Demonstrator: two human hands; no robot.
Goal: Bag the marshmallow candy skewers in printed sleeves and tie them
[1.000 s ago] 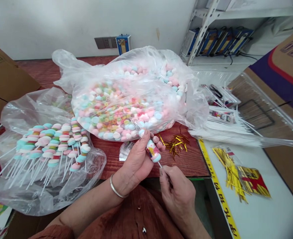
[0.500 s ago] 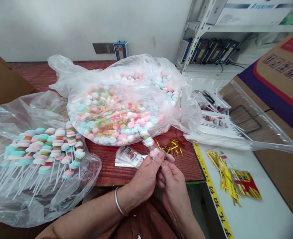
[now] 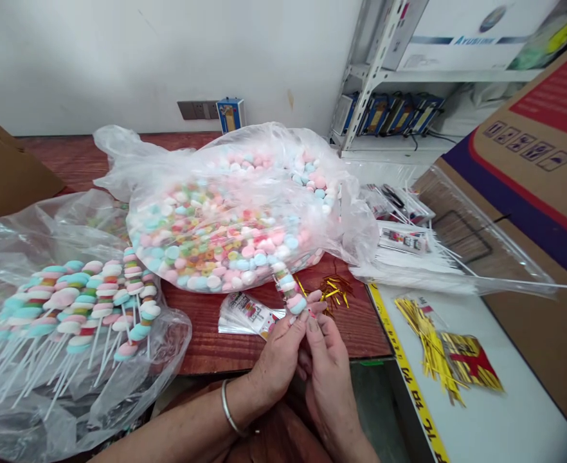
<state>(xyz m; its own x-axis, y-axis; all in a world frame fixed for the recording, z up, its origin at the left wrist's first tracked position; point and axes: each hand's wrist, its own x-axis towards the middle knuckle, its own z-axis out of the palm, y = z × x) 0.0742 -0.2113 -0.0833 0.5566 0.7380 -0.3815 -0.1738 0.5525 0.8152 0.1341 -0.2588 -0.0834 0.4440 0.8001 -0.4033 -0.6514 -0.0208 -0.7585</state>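
Note:
A wrapped marshmallow skewer (image 3: 287,283) in a clear sleeve points up and away from me, over the table's front part. My left hand (image 3: 283,350), with a silver bangle at the wrist, is closed around its lower end. Fingers of my right hand (image 3: 324,347) pinch the gathered end of the same sleeve, against the left thumb. Whether a tie is between the fingertips I cannot make out. Just left of the hands lies a stack of printed clear sleeves (image 3: 247,315). Gold twist ties (image 3: 334,290) are scattered behind the right hand.
Bare marshmallow skewers (image 3: 85,296) lie on a plastic bag at the left. A big clear bag of marshmallows (image 3: 225,225) fills the middle. White sticks (image 3: 413,257) and more gold ties (image 3: 431,350) sit at right, beside a large cardboard box (image 3: 529,161).
Both hands have shifted slightly down with the skewer. The left thumb has slid to the sleeve's gathered end, beside the right thumb. The whole view has tilted a little.

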